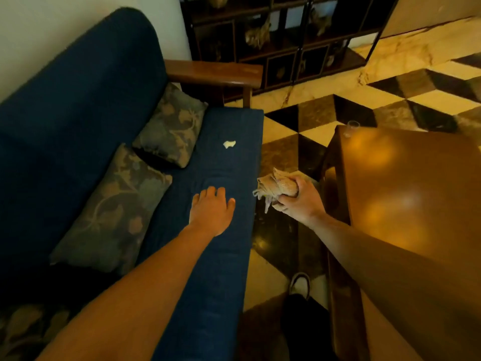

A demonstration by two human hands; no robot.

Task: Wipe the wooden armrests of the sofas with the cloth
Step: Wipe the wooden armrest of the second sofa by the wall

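A dark blue sofa [78, 105] runs along the left, with a wooden armrest [213, 71] at its far end. My left hand [211, 212] lies flat on the blue seat cushion [229, 243], fingers straight and pointing toward the armrest. My right hand [299, 201] grips a bunched beige cloth [276, 188] just off the seat's front edge, above the floor. The armrest is well beyond both hands. A small white scrap [229, 144] lies on the seat between my left hand and the armrest.
Two patterned cushions [114, 204] [171, 126] lean on the sofa back. A wooden table [411, 204] stands at the right with a small glass [352, 127] at its far corner. A dark shelf unit [286, 37] is behind the armrest. Checkered floor [307, 126] lies between; my foot [300, 285] is below.
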